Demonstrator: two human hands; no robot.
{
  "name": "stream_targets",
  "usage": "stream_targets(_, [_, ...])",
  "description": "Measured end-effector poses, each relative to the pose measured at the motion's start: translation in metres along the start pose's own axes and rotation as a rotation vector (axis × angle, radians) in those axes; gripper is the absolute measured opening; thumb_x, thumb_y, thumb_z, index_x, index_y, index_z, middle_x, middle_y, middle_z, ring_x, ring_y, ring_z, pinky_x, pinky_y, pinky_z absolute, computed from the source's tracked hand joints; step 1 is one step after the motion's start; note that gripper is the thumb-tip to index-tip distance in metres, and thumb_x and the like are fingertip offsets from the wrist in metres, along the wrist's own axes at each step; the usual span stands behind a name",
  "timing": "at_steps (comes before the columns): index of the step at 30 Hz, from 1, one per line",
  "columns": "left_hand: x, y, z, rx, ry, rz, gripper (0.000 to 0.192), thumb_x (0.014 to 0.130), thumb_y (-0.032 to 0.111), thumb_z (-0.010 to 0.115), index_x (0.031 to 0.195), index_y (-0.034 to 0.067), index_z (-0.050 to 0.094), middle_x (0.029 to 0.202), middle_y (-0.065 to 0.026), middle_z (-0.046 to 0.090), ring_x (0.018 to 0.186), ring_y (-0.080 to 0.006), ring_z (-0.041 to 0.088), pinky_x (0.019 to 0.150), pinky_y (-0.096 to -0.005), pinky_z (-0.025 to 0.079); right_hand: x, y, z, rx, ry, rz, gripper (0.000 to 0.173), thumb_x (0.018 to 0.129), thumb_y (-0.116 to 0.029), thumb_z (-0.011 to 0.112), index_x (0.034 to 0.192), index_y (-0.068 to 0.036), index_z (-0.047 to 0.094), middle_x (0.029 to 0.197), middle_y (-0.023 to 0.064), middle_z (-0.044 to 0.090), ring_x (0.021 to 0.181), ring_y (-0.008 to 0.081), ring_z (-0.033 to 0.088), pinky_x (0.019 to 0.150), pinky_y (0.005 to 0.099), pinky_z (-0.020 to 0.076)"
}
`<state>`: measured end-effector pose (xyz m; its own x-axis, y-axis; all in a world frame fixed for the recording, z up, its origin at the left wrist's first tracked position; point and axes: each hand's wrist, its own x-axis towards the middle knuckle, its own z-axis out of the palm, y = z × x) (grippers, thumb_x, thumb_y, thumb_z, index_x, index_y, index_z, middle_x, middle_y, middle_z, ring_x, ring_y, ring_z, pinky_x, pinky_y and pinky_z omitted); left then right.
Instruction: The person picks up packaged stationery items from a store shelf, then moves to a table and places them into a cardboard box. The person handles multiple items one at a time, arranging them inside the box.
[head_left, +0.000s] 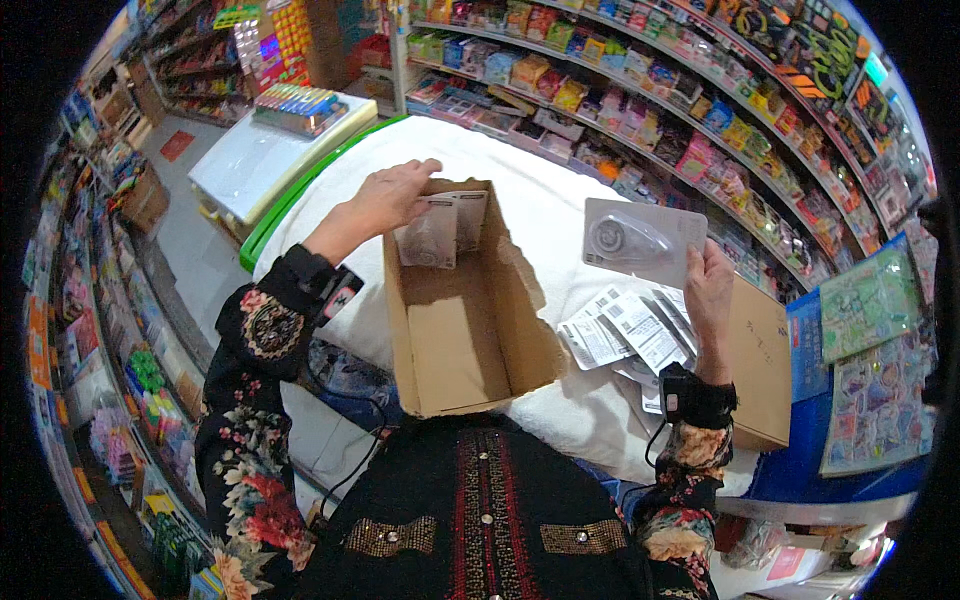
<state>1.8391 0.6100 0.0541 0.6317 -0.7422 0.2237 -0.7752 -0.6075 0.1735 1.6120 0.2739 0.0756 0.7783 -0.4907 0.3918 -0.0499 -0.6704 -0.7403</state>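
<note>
My left hand (386, 199) grips the far left corner of an open cardboard box (450, 330) with torn, ragged edges. Inside, at the far end, a few carded blister packs (429, 234) stand upright, partly hidden by that hand; the rest of the box floor is bare. My right hand (709, 281) pinches the right edge of another blister pack (634, 238), raised above the white cloth. Its clear plastic bubble holds a small dark, round item that I cannot identify. Below it, a loose pile of similar packs (626, 330) lies on the cloth, many with printed backs facing up.
A white cloth (337, 195) covers the surface under the box. A closed cardboard box (757, 360) lies right of the pile, beside plastic-wrapped goods (874, 300). Beyond are stocked store shelves (600, 82). A white chest (277, 157) stands at the far left.
</note>
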Motion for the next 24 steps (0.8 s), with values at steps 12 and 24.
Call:
stream_targets(12, [-0.004,-0.007,-0.005,-0.14,-0.039,0.12,0.011,0.08,0.008,0.055,0.091,0.01,0.056,0.1,-0.0065,0.055,0.089,-0.0265,0.057,0.077,-0.0366,0.045,0.029,-0.032,0.0,0.622,-0.204,0.12,0.023,0.09,-0.011,0.048,0.105,0.005,0.054,0.096,0.0072,0.061,0.079,0.0102,0.057,0.073,0.0222,0.0461])
stream_targets(24, [0.001,-0.022,-0.016,-0.298,-0.165,0.187,0.021,0.079,0.005,0.054,0.099,0.005,0.061,0.094,-0.0135,0.059,0.088,-0.03,0.057,0.077,-0.0355,0.045,0.035,-0.146,0.078,0.215,-0.516,-0.43,0.015,0.089,-0.009,0.049,0.088,0.004,0.055,0.07,-0.0026,0.049,0.069,0.0047,0.044,0.061,0.021,0.0391])
